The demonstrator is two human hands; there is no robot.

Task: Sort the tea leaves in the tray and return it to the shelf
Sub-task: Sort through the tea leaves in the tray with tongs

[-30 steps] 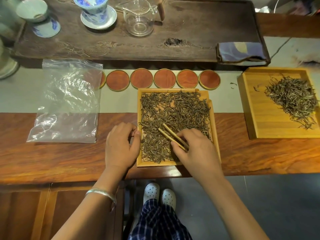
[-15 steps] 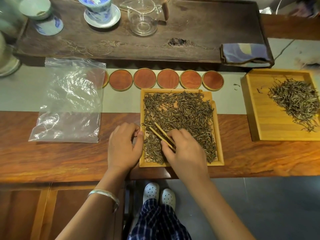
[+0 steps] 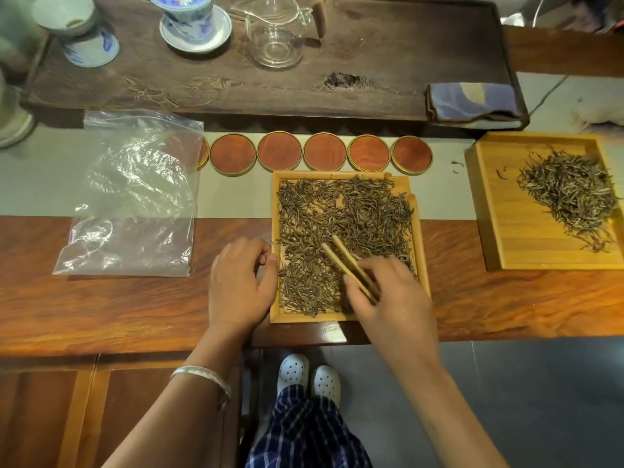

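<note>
Two trays are seen on the surface (image 3: 101, 309). The near tray (image 3: 344, 317), spread with tea leaves (image 3: 341, 224), is steadied at its left rim by the left hand (image 3: 238, 288), fingers loosely curled, nothing held. Bamboo tongs (image 3: 347, 265) are clamped in the right hand's (image 3: 388, 298) grip, tips apart over the leaves, presumably to pick out pieces. Sorted leaves are heaped in the far tray (image 3: 526, 244), kept well apart.

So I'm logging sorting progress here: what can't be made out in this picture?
- Tweezers, head view: rear end buried in the right hand.
- Left hand: curled fingertips hide whether they pinch anything.
- Right tray: cut off by the frame edge.
- Single leaves: too small to grade.
</note>
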